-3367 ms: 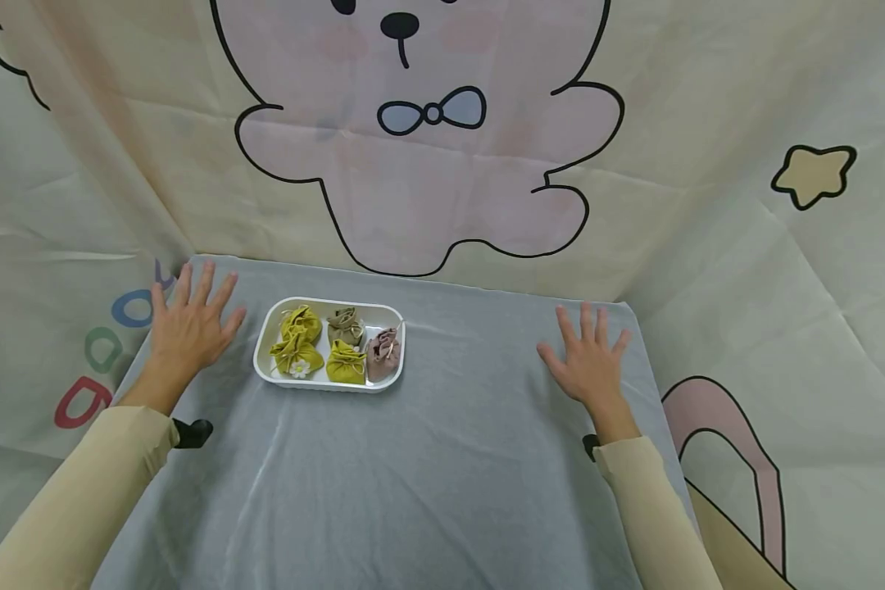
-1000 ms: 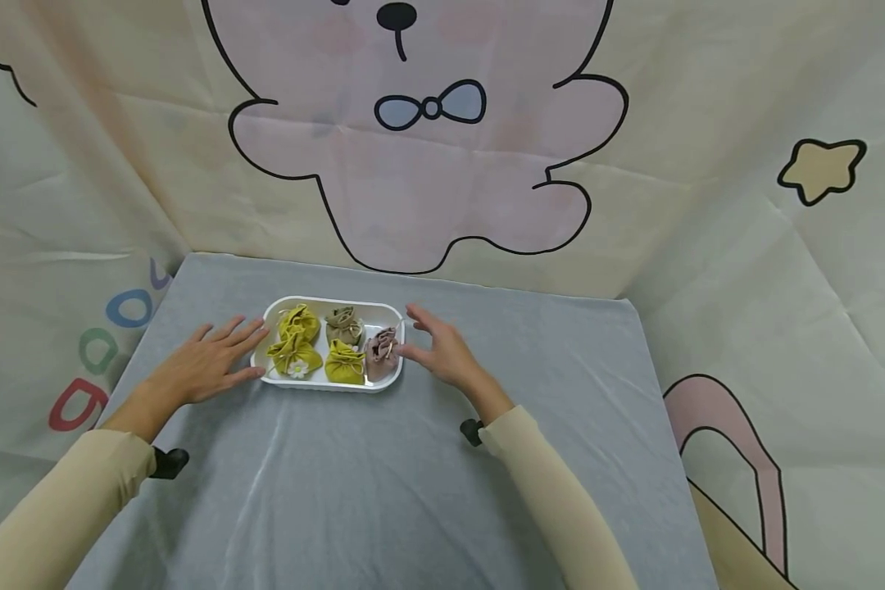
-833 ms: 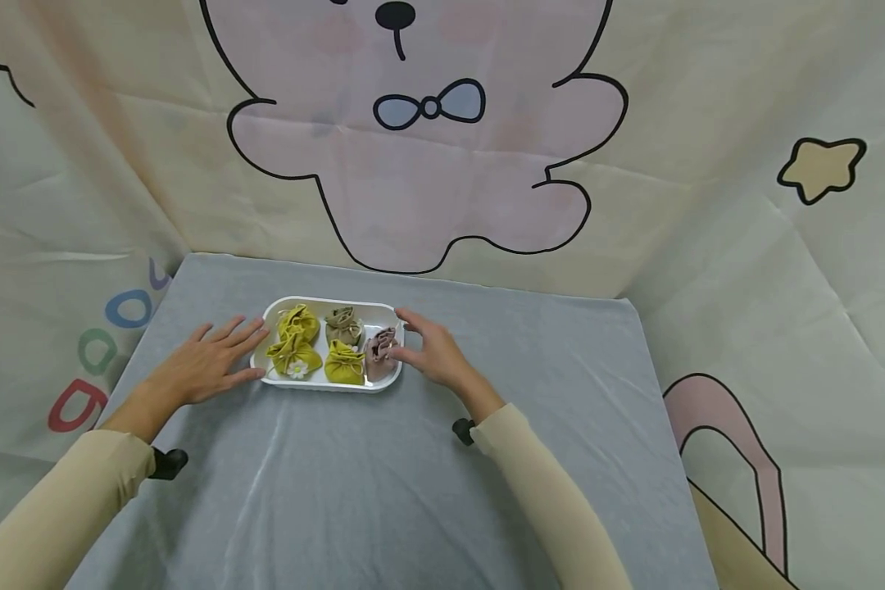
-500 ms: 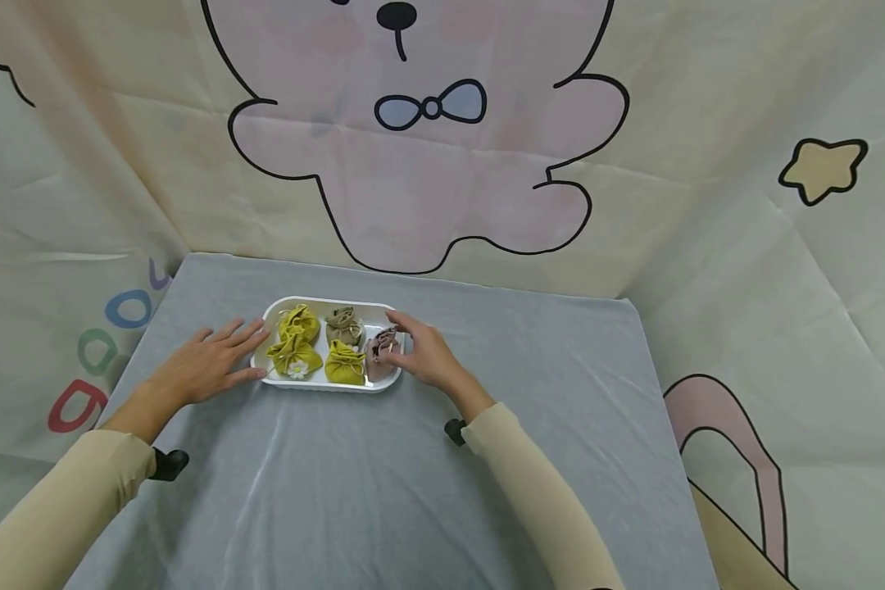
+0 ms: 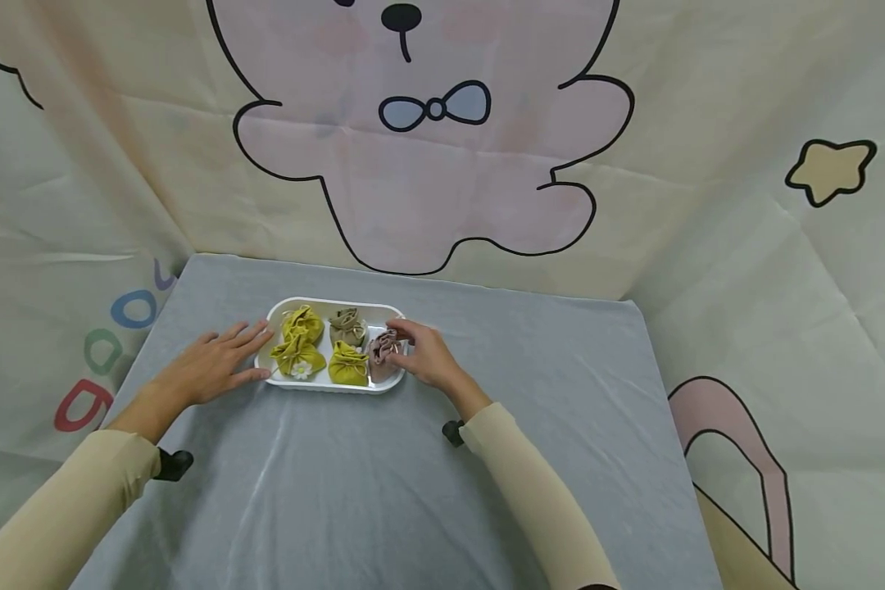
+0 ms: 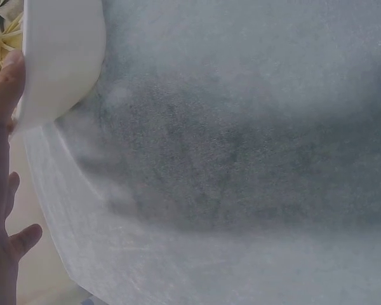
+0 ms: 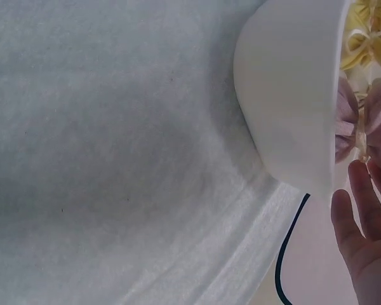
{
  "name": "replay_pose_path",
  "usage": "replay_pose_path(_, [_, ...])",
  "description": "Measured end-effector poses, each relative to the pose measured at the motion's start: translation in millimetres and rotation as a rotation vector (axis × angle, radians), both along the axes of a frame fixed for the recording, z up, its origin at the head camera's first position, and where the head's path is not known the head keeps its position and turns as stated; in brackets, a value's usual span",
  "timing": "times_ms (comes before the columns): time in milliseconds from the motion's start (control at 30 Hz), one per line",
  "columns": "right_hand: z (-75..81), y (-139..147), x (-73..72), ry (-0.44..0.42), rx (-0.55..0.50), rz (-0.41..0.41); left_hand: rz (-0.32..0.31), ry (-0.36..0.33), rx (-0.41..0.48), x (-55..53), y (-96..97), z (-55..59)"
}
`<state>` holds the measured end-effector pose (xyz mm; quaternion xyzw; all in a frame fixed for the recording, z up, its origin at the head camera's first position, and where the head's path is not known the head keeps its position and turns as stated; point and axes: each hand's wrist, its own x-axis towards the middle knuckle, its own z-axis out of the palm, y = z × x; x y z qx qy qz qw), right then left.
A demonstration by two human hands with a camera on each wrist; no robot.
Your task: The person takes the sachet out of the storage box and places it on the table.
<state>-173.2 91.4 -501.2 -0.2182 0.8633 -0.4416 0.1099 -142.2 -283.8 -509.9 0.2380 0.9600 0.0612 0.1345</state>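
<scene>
A white oblong tray holds several small cloth drawstring pouches. My left hand lies at the tray's left end, fingers extended to its rim; the left wrist view shows its thumb against the tray wall. At the right end, my right hand pinches the mauve pouch, thumb on the near side and index finger on the far side. Fingertips reach the pouch's tied neck in the right wrist view. Yellow-green pouches and a taupe pouch lie beside it.
The tray stands on a table covered with grey-blue cloth, left of its middle. Behind rises a fabric backdrop with a printed cartoon bear, and printed side curtains flank the table. A black wrist device shows under the left sleeve.
Both hands have come inward from the table's sides to the tray. The right hand has moved left over the tray's end, and its thumb and index finger have closed in on the mauve pouch.
</scene>
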Motion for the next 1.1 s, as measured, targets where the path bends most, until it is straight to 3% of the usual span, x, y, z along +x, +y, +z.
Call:
replay_pose_path(233, [-3.7,-5,-2.2,0.025,0.024,0.029,-0.011,0.011,0.004,0.0,-0.3,0.9])
replay_pose_path(567, [-3.1,-12,-0.5,0.08,0.121,-0.005,-0.031,0.055,-0.028,5.3,-2.6,1.8])
replay_pose_path(833, [-5.8,-12,-0.7,0.136,0.063,-0.036,-0.034,0.071,-0.014,5.4,-0.9,-1.5])
replay_pose_path(1100, [-5.4,-14,-0.4,0.092,0.021,-0.065,-0.038,0.066,-0.018,4.7,0.2,-1.1])
